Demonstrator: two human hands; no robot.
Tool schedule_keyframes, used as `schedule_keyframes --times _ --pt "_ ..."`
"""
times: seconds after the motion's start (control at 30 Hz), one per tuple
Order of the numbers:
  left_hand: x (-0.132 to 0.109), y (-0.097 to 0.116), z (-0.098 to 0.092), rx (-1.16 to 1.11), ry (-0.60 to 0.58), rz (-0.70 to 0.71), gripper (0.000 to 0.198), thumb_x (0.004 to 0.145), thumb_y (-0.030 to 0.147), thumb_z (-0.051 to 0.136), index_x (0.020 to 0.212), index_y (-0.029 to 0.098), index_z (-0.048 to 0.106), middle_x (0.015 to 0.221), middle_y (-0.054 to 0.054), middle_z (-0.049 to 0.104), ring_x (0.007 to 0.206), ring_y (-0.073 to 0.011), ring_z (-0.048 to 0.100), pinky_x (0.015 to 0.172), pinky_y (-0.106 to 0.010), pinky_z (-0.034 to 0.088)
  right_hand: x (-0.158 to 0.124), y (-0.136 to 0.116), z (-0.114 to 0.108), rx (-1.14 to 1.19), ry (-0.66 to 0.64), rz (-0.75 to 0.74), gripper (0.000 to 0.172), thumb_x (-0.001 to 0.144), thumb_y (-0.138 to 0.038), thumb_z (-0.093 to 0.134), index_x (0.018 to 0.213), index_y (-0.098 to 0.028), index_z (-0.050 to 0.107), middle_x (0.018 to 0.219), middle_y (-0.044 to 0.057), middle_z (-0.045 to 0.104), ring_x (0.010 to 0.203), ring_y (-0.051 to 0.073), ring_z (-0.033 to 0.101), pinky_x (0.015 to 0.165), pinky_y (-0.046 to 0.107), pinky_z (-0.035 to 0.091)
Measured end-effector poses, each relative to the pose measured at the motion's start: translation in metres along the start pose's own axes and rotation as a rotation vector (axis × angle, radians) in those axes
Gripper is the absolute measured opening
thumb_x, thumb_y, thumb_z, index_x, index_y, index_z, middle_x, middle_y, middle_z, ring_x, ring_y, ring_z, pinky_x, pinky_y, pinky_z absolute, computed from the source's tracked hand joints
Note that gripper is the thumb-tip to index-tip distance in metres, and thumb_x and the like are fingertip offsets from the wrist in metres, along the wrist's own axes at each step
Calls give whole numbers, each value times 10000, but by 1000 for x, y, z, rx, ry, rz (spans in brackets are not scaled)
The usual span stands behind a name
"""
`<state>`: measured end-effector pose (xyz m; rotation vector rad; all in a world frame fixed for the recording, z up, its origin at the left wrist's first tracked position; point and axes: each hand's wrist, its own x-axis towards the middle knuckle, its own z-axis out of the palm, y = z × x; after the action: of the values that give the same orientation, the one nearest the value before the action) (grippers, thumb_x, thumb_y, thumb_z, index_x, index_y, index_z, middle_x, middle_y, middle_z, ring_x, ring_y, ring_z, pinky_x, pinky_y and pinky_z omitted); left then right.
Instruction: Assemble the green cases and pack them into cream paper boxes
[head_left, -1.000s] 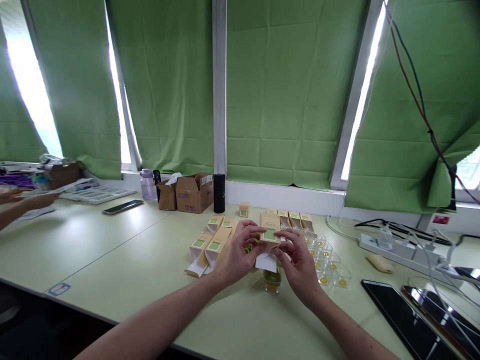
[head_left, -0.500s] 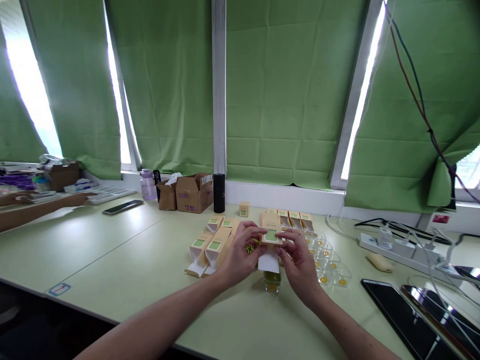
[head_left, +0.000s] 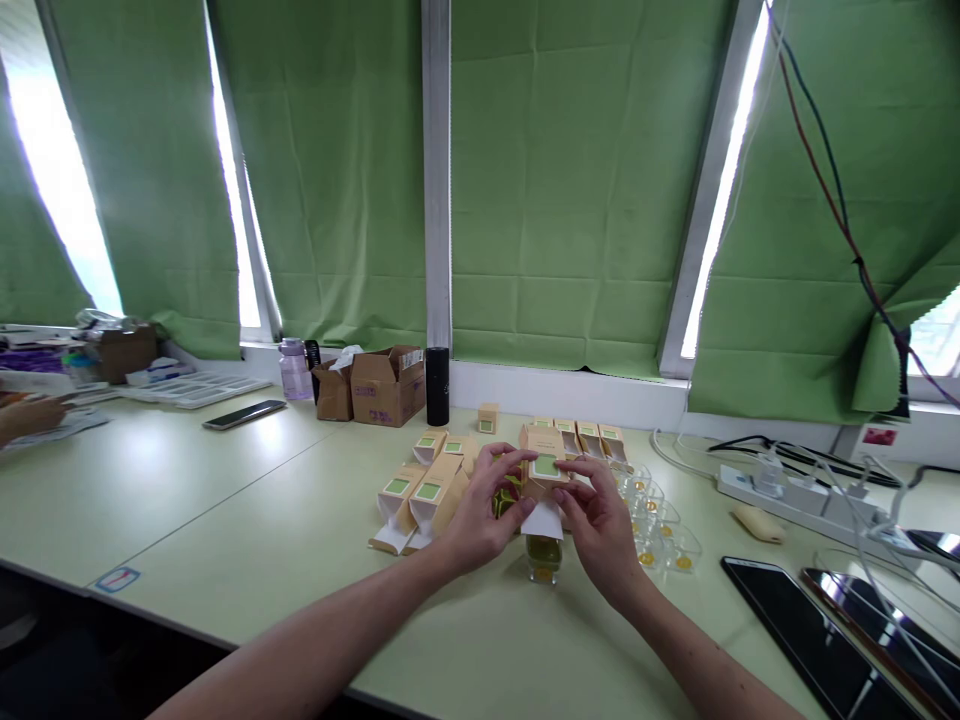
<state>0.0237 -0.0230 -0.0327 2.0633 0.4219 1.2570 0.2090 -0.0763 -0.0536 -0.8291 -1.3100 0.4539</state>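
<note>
Since the half-second-earlier frame: small box (head_left: 544,462) nudged slightly right; co-worker's hand (head_left: 37,414), far left of it, drawn back from the white tray (head_left: 199,388).

Left hand (head_left: 484,512) and right hand (head_left: 604,520) half curled, fingertips pinching the box from either side; neither looks clearly nearer. Box lies between them, long axis running away from the person, white flap (head_left: 543,520) hanging at its near end.

Green glass jar (head_left: 544,562) on the tabletop (head_left: 262,540), just nearer than the box, partly under the flap. Left of box: open boxes (head_left: 442,477). Right: clear cups (head_left: 649,558).
</note>
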Motion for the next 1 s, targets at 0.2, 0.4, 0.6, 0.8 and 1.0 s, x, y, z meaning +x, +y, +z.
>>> schedule_keyframes --times 0.2,0.4,0.6,0.8,1.0 --pt "-3 4 -6 25 -159 16 872 877 523 797 1630 367 386 1557 -140 316 1324 -334 512 1140 -542 480 4 0 -3 20 39 27 260 981 -406 689 1208 -291 639 1272 80 611 921 190 722 798 360 642" --pt "-2 2 -2 47 -148 14 925 862 317 831 1642 386 339 1551 -139 326 1347 -332 485 1131 -533 485 3 2 -3 19 29 25 273 977 -409 701 1219 -293 648 1296 85 616 933 195 726 844 388 644" --pt "-2 1 -1 -60 -89 -24 693 973 438 708 1584 325 404 1533 -155 350 1253 -297 550 1055 -478 530 1 -3 -2 11 -24 9 274 998 -414 679 1256 -325 684 1324 71 561 945 183 722 879 386 640" --pt "0 -1 0 -246 -44 -129 684 935 541 744 1500 274 466 1288 -128 562 1144 -268 618 967 -407 553 -1 -9 -2 -19 -35 -16 297 1020 -460 633 1265 -316 720 1311 83 527 911 175 692 864 387 639" --pt "2 -2 0 -343 -26 -170 655 914 569 761 1418 274 466 1197 -92 601 1121 -241 618 955 -374 514 -3 -10 0 -18 -62 -15 306 1017 -458 638 1275 -318 725 1292 85 502 947 182 688 860 371 638"
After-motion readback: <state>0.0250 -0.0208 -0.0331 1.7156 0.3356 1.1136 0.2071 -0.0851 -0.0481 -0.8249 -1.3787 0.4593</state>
